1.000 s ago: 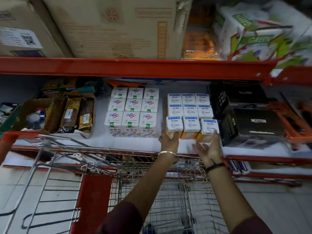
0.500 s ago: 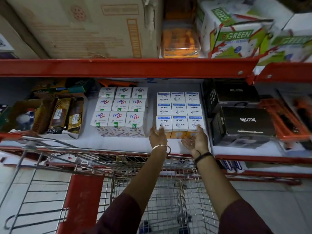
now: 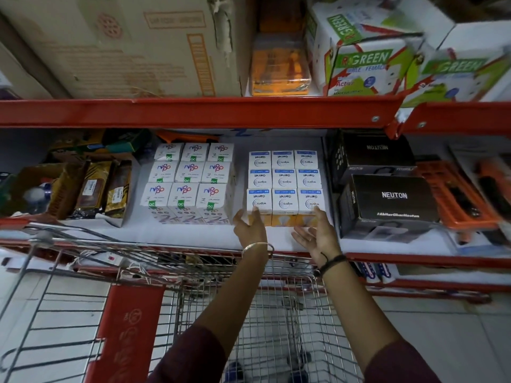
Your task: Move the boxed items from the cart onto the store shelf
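A block of white and blue Wipro Garnet boxes [image 3: 284, 181] stands three wide on the white store shelf [image 3: 171, 233], between a block of white Nippo boxes [image 3: 190, 181] and black Neuton cartons [image 3: 387, 197]. My left hand [image 3: 250, 226] rests against the front left corner of the front row, fingers spread. My right hand [image 3: 318, 233] is at the front right corner, palm turned inward, fingertips touching the rightmost box. Neither hand holds a box. The wire cart [image 3: 265, 313] stands below my arms; its basket shows no boxes.
A red shelf beam [image 3: 193, 111] runs overhead, with big cardboard cartons [image 3: 124, 45] and R-Green boxes [image 3: 367, 64] above it. Brown packets [image 3: 94, 186] lie at the shelf's left, orange trays [image 3: 456, 194] at its right. A red cart panel [image 3: 124, 333] is lower left.
Both hands have slid with the front row of Wipro boxes back against the block. The left hand moved from the box top to its front corner.
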`<state>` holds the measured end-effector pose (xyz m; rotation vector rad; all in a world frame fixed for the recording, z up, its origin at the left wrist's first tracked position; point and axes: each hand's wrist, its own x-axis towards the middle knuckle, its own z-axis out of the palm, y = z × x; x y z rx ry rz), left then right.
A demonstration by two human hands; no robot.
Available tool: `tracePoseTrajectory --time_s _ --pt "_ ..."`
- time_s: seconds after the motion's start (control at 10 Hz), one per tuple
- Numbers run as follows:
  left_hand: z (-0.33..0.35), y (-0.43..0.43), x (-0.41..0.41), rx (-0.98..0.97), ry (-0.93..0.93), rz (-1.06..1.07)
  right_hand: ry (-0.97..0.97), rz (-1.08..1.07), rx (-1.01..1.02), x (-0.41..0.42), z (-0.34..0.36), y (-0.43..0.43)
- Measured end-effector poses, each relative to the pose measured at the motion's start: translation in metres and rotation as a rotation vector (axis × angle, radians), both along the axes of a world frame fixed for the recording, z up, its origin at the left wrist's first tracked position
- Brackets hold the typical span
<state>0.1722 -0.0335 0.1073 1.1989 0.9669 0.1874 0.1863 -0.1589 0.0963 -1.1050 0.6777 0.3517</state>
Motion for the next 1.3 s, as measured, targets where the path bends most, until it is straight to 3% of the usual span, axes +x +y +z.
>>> tracePoseTrajectory --time_s 0.1,0.2,0.3,0.4,0.5,0.7,0.9,1.1,1.2,1.3 --pt "0.017 -0.022 -0.031 0.347 -0.159 0.033 -0.139 0.052 -0.197 -0.03 0.028 -0.018" --pt "0.022 -0.046 -0.046 0.75 -0.439 -0.275 -0.492 0.06 -0.632 -0.057 0.052 -0.054" --pt "0.024 -0.073 -0.036 1.028 -0.562 -0.698 -0.708 0.164 -1.195 -0.061 0.058 -0.106" --pt "0.025 -0.105 -0.015 1.349 -0.555 -1.012 -0.709 0.361 -1.604 -0.04 0.042 -0.158" --pt "0.021 -0.133 0.005 1.654 -0.474 -1.121 -0.661 0.573 -1.801 -0.021 0.023 -0.192" --pt "0.008 -0.153 0.021 1.765 -0.26 -1.192 -0.642 0.657 -1.933 0.002 0.007 -0.206" --pt "0.017 -0.152 0.035 1.776 -0.186 -1.178 -0.665 0.688 -1.934 0.025 0.008 -0.205" --pt "0.013 -0.154 0.033 1.771 -0.158 -1.219 -0.668 0.738 -1.934 0.027 0.004 -0.208" --pt "0.023 -0.151 0.032 1.718 -0.191 -1.234 -0.706 0.674 -1.902 0.028 0.012 -0.205" --pt "0.044 -0.138 0.025 1.723 -0.335 -1.121 -0.744 0.535 -1.792 -0.004 0.015 -0.204"
